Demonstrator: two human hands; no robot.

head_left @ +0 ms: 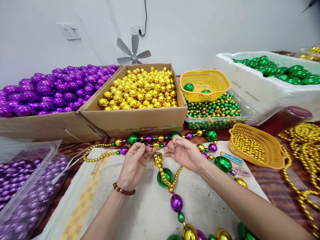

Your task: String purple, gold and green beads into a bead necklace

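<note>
My left hand (133,163), with a dark red bead bracelet (124,189) on its wrist, is closed in a pinch on a thin pale cord. My right hand (186,154) is raised opposite, thumb and fingers closed around another part of the cord (174,143). Between the hands sits a large gold bead (157,158), at the top of a strand of small gold beads (165,176). A large green bead (163,177) lies behind this strand. Below it a purple bead (176,202) and a small green bead (181,217) continue the necklace toward me.
Cardboard boxes hold purple beads (60,87) and gold beads (142,88). A yellow basket (220,78) rests on a tub of mixed beads (215,110). Right of the cloth (105,203) stands a basket of small gold beads (270,155). A plastic bag (35,190) lies left; a foam box (250,86) stands right.
</note>
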